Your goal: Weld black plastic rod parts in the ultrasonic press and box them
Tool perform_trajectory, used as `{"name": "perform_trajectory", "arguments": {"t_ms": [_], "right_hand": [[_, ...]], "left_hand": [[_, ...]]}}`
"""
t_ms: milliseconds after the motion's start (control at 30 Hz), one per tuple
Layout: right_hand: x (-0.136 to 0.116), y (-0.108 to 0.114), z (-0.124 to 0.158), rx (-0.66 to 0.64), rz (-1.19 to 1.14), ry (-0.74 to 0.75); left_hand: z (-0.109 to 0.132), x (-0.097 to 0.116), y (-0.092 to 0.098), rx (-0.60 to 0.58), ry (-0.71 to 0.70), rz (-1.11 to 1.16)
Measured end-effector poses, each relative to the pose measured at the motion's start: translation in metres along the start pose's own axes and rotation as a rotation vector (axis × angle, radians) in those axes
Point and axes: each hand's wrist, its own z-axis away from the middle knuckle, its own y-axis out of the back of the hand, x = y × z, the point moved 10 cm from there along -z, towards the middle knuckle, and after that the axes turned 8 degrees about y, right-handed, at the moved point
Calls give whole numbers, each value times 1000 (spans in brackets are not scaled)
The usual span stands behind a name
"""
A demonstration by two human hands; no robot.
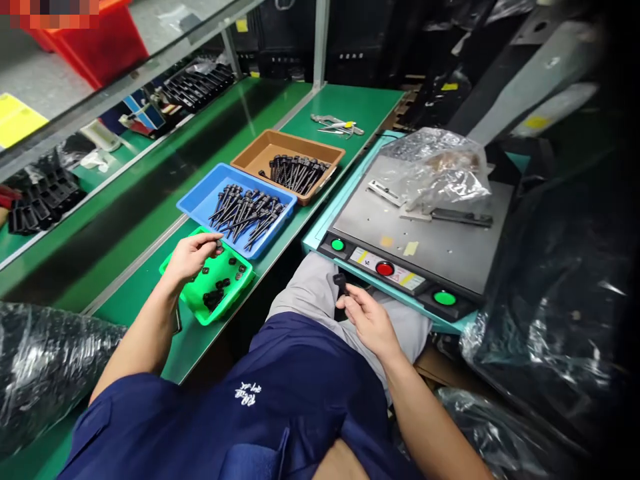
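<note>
Left fingers: your left hand (193, 257) is curled over the near-left corner of the green tray (186, 292), fingertips pinched on a small black piece (219, 248) at the rim. Closed enough to grip, not a fist.

Right fingers: your right hand (367, 320) hovers over your lap, thumb and forefinger nipped round a short black part (341, 283), its top end poking up. The other fingers are loosely bent.

How to pick well: my read is, lift one piece only, pinch it at the sides, and keep your wrist off the tray wall so it doesn't tip off the bench edge.

Green tray count: roughly eight small black pieces, a few clumped at the near end, so the count is loose.

Blue tray (200, 197): just beyond the green one, touching or nearly so, with a heap of long black pins (246, 213). Too tangled to count; a couple of dozen at a guess.

Brown tray (257, 152): further along the bench (350, 103), a smaller heap of the same pins (296, 172).

Machine (440, 247): to your right. Two green buttons (445, 298), one red button (384, 269) between them, one crumpled plastic bag (435, 167) on the plate.

Far edge: a few metal hand tools (336, 125), number unclear.
</note>
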Motion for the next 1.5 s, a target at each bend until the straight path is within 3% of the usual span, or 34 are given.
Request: {"name": "perform_trajectory", "arguments": {"t_ms": [133, 233, 333, 400, 533, 700, 833, 1000, 1167, 1300, 1500], "right_hand": [[-9, -7, -11, -33, -7, -15], [-20, 2, -18, 20, 26, 10], [-31, 19, -20, 88, 76, 66], [-39, 33, -21, 134, 127, 102], [-54, 57, -20, 221, 205, 150], [-71, 75, -20, 280, 285, 235], [-84, 84, -19, 326, 413, 335], [-85, 98, -17, 417, 428, 340], [-64, 119, -15, 530, 259, 244], [-45, 132, -15, 610, 22, 193], [-29, 139, -28, 595, -320, 121]], "left_hand": [[11, 91, -80, -404, -151, 224], [16, 151, -141, -615, -258, 349], [25, 197, -184, -799, -371, 499], [35, 216, -206, -918, -419, 533], [46, 234, -238, -1047, -442, 498], [39, 248, -255, -975, -502, 489], [35, 257, -267, -995, -492, 452], [36, 272, -280, -1014, -520, 408], [55, 288, -301, -1021, -635, 438], [73, 300, -317, -919, -777, 410], [84, 301, -347, -943, -828, 373]]}}
